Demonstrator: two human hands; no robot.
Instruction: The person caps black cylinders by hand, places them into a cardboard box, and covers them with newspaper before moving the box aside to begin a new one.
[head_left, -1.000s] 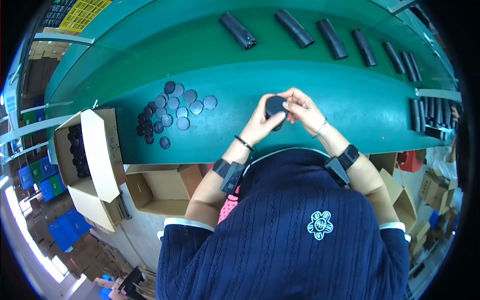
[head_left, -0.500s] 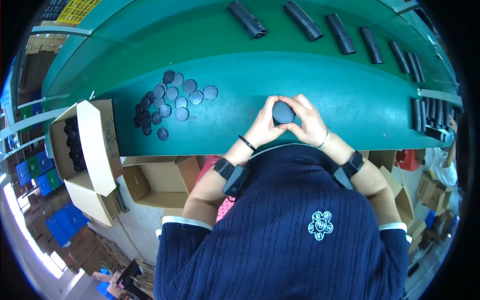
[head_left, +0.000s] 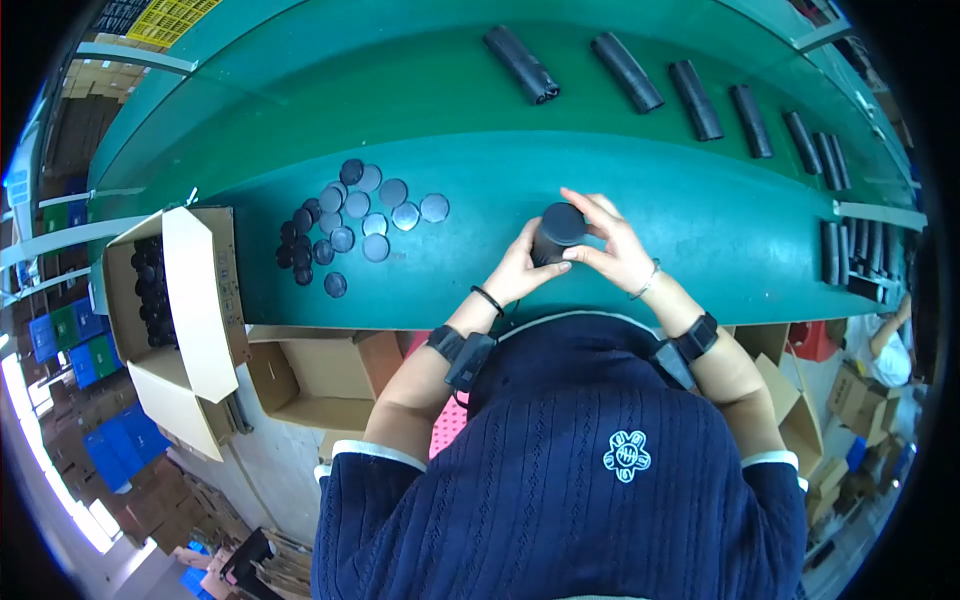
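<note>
A black cylindrical tube with a round cap [head_left: 562, 222] on its upper end stands tilted between my hands, close to my body at the bench's front edge. My left hand [head_left: 522, 265] is wrapped round the tube's side, thumb toward me. On the other side, my right hand [head_left: 617, 250] has its fingers stretched apart beyond the cap, while its thumb reaches the tube's near side. The tube's lower end is hidden. Several loose round black caps [head_left: 375, 247] lie scattered on the green bench [head_left: 480, 270] to the left.
Several black tubes [head_left: 697, 100] lie in a row on the far green strip, with more bunched at the right end [head_left: 860, 245]. An open carton [head_left: 225, 290] of black parts stands at left. Another open carton [head_left: 320, 375] sits below the front edge. A person [head_left: 888, 350] is at far right.
My right fingers have spread away from the cap, which both hands encircled before. The tube now leans so more of its side shows. The whole view has shifted slightly.
</note>
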